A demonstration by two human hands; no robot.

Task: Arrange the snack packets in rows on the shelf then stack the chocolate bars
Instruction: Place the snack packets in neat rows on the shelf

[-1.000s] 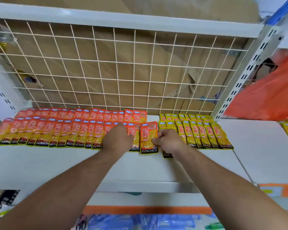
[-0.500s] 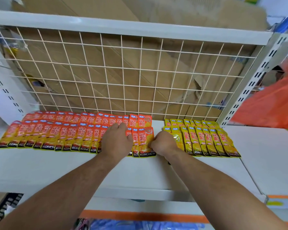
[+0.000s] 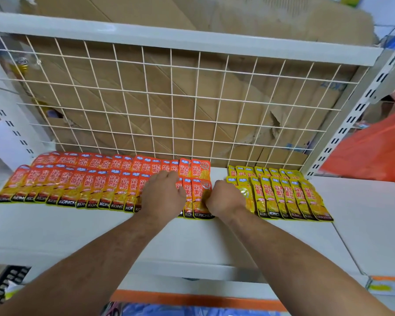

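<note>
Lying in two overlapping rows, the orange snack packets (image 3: 96,185) fill the left of the white shelf (image 3: 78,229), the yellow snack packets (image 3: 283,195) the right (two rows too). The left hand (image 3: 162,197) rests on the front orange row, though whether it grips I cannot tell; the right hand (image 3: 224,195), fingers curled, pinches the end orange packet (image 3: 200,195) by its right edge.

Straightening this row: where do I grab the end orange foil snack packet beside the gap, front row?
Pinch the end orange foil snack packet by its free right long edge, coming from the gap on the right; it lies flat, its left side overlapping the neighbour.
</note>
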